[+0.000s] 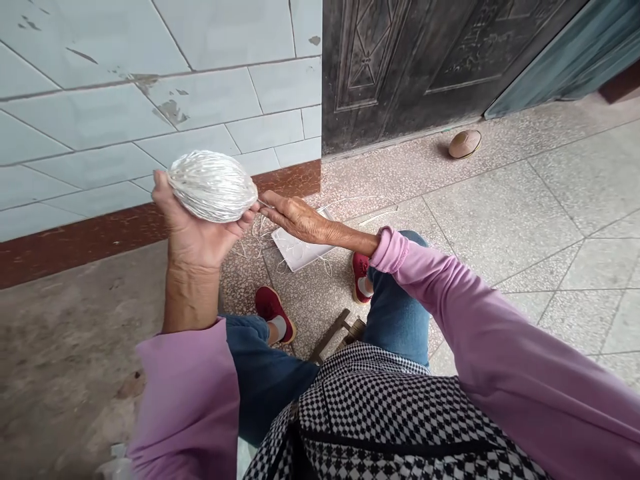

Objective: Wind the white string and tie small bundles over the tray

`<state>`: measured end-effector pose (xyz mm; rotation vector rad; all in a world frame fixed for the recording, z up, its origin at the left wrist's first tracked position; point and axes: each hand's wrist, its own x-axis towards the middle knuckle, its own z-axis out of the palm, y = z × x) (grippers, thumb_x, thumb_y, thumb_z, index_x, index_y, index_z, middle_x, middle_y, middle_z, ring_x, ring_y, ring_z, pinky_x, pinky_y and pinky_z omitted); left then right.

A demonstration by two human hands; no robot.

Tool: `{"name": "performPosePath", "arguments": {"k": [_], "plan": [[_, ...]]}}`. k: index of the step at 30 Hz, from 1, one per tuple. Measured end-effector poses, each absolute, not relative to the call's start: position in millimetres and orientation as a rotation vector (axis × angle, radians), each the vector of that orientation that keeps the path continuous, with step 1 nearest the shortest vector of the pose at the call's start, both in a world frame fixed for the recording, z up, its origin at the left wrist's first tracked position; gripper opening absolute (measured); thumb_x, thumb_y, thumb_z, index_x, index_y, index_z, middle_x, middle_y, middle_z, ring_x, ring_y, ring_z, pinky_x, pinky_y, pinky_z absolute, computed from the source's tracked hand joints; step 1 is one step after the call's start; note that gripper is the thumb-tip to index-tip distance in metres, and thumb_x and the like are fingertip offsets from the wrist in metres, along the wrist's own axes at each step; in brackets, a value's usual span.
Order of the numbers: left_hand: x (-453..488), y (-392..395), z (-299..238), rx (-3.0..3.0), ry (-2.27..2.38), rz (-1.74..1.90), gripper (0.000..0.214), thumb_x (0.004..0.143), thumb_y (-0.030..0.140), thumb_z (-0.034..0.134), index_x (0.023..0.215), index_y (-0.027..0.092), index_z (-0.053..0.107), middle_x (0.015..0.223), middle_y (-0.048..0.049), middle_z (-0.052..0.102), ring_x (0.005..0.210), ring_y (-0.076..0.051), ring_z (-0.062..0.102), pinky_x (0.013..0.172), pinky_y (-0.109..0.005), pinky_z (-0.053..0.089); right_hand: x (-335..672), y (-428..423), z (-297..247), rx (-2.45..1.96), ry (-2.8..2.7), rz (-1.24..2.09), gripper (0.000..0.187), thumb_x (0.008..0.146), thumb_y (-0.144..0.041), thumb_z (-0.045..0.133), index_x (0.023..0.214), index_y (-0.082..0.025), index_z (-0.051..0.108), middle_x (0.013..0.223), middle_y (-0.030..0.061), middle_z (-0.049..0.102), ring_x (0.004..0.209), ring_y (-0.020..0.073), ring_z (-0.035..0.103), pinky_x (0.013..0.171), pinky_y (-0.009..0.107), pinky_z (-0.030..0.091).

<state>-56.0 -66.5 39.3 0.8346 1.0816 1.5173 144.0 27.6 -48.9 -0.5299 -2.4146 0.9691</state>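
Observation:
A large oval ball of white string (214, 185) rests in my left hand (200, 233), its strands running lengthwise. My left fingers and thumb cup it from below and from both ends, up in front of the tiled wall. My right hand (297, 217) reaches in from the right, its fingers pressed together at the ball's right tip. A thin strand seems to run into them there. Below the hands, a shallow white tray (299, 252) lies on the floor, with loose white string (257, 240) trailing in and around it.
A pale tiled wall (100, 120) with a red-brown skirting (85, 232) stands ahead. To its right is a dark carved door (380, 53). A round brownish object (465, 143) lies by the door. A wooden stool (335, 337) shows between my legs, above my red shoes (274, 310).

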Motion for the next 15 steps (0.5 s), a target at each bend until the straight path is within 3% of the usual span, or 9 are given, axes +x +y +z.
{"name": "performPosePath", "arguments": {"k": [4,11,15], "plan": [[-67.2,-67.3,38.1,0.848,1.137,1.485,0.109,0.071,0.112,0.093,0.136,0.025,0.082,0.127,-0.0217,0.081,0.095,-0.036,0.081,0.058,-0.039,0.064,158.8,29.0,-21.1,-0.652,-2.404,0.996,0.031,0.144,-0.041,0.043,0.127,-0.024,0.063,0.111,0.0057,0.073,0.1,0.0247,0.068,0.102,0.038,0.053],[-64.3,-56.6,17.4,0.858,1.23,1.558,0.105,0.073,0.111,0.094,0.134,0.028,0.074,0.142,-0.0221,0.082,0.119,-0.042,0.081,0.073,-0.045,0.072,165.3,23.0,0.5,-0.738,-2.583,0.942,0.03,0.139,-0.027,0.052,0.113,-0.024,0.067,0.109,0.0078,0.077,0.096,0.0241,0.065,0.095,0.037,0.048],[-67.5,-40.3,-7.3,0.828,1.503,1.678,0.097,0.073,0.102,0.096,0.127,0.027,0.067,0.13,-0.0148,0.078,0.116,-0.036,0.079,0.08,-0.045,0.07,161.5,-1.8,-1.4,-0.541,-2.671,0.972,0.03,0.14,-0.028,0.052,0.114,-0.023,0.067,0.1,0.0044,0.071,0.089,0.0239,0.062,0.088,0.037,0.045]]}}
